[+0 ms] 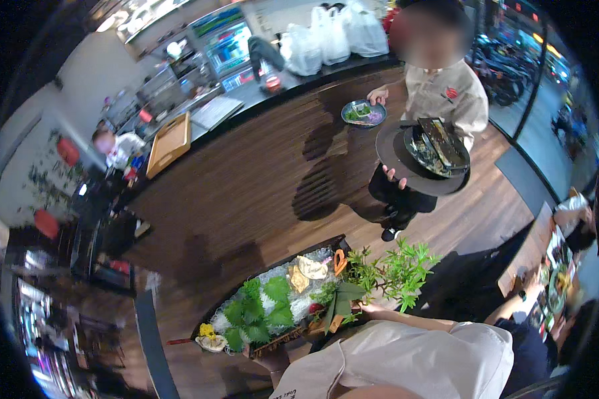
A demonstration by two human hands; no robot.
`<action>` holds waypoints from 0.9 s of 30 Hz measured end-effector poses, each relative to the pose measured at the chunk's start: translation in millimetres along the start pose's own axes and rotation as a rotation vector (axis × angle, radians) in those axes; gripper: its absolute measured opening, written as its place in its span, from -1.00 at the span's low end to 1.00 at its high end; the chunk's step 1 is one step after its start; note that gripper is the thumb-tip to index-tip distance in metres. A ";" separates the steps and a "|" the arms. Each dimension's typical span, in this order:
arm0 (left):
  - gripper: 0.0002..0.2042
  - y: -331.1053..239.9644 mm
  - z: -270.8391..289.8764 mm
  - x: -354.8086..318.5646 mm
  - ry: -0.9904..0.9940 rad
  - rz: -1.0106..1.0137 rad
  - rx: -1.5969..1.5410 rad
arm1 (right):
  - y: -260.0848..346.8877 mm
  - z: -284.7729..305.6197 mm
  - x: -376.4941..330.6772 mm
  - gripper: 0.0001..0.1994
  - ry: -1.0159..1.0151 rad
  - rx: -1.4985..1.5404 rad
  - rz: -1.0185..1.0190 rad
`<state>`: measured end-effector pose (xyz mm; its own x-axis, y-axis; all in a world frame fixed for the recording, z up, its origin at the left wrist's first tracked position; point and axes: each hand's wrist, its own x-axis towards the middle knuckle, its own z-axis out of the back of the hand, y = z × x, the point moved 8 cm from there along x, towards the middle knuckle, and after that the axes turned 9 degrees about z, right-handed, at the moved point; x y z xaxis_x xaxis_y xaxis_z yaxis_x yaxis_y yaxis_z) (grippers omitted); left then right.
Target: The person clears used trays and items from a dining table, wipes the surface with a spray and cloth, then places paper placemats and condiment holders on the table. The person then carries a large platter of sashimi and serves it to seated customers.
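Note:
A boat-shaped serving platter [209, 318] is held in front of my body, its dark rim slanting up to the right. It is filled with crushed ice. Green serrated leaves [251, 311] lie on the ice, with yellow flowers [207, 330] and a shell [211, 343] at the left end. Toward the right end sit pale shells [311, 267], an orange ring-shaped piece [340, 261] and a leafy green sprig [406, 272]. My left hand [267, 359] grips the near side from below. My right hand [373, 308] grips near the right end, its fingers mostly hidden by leaves.
Ahead to the right, a person carries a round dark tray [394, 149] with used dishes and a small plate [374, 120]. A counter with white plastic bags [333, 36] and a wooden tray [169, 145] runs behind. Seated people line a table [527, 249] at right.

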<state>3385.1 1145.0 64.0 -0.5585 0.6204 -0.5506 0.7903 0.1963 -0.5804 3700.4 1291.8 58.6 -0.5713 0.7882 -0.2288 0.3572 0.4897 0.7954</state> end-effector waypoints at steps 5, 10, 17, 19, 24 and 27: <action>-0.40 21.6 9.2 -66.6 -0.066 -0.062 -0.092 | 11.9 18.0 5.7 -0.69 0.121 -0.138 -0.116; -0.59 49.2 -14.9 -151.5 -0.208 -0.335 -0.205 | 51.3 50.3 6.5 -0.70 0.327 -0.537 -0.229; -0.58 83.1 -72.1 -238.4 -0.225 -0.417 -0.478 | 110.5 71.8 41.3 -0.71 0.700 -1.094 -0.171; -0.57 91.9 -74.4 -253.3 -0.214 -0.463 -0.447 | 104.1 70.1 44.6 -0.71 0.803 -1.211 -0.125; -0.63 126.2 -58.0 -267.4 -0.410 -0.553 -0.536 | 96.2 66.0 43.2 -0.72 0.970 -1.409 0.092; -0.63 121.5 -63.8 -273.8 -0.301 -0.665 -0.526 | 100.1 66.5 39.7 -0.73 1.039 -1.508 0.191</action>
<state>3650.1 1047.4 182.5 -0.9257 0.0444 -0.3757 0.2526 0.8119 -0.5264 3762.5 1396.9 91.8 -0.9879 -0.0210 -0.1539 -0.0882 -0.7398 0.6670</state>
